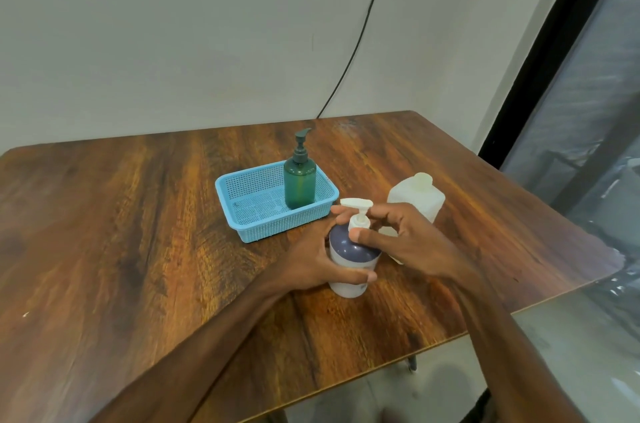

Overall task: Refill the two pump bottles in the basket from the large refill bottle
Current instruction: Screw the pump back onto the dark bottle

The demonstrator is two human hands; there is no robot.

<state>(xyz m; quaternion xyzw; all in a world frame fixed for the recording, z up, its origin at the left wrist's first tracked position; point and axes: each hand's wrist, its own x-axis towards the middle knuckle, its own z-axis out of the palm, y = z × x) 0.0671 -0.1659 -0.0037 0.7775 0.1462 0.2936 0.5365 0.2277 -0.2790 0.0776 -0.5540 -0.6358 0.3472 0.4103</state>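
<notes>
Nearest, left hand (313,258): wrapped round the body of the white round plastic pump bottle with a dark navy shoulder (349,263), low centre of the frame; thumb across its front; it pins the bottle to the brown wood-grain table (138,232)
Right hand (401,242): thumb and fingertips pinched on the white pump collar (358,221), directly above the left hand's grip; judged an unscrewing hold
Axis: bottle upright, so the twist runs about a vertical line; nozzle points left-right
Refill source: translucent white square plastic refill bottle (420,199), capped, just behind the right hand; right hand is nearer
Farther: light blue perforated plastic basket (242,214), centre frame; green plastic pump bottle (300,185) upright in its right end, untouched
</notes>
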